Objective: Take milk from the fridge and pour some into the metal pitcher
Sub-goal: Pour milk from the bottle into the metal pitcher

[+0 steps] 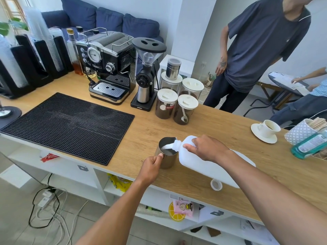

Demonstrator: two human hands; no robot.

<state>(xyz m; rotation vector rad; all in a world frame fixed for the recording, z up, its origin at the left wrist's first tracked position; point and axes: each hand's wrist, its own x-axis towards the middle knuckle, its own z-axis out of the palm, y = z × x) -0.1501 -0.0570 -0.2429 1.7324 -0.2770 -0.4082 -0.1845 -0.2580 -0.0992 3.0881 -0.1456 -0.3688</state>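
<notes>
wooden countertop at a little coffee station, white walls and a blue sofa behind it. my right hand is clamped around the shoulder of the white plastic milk jug, tipped well over so the spout sits right at the rim of the small round stainless steel pitcher. milk is streaming in, looks like there's already a pool at the bottom. my left hand is closed on the pitcher's handle side to keep it from sliding, i reckon, since a jug that heavy could nudge it.

jug's white cap is lying on the counter near the front edge, just under the jug, so worth not knocking it off. black rubber bar mat sits to the left, black espresso machine and black grinder behind, coffee jars beyond the pitcher. nothing's really blocking the pour.
</notes>
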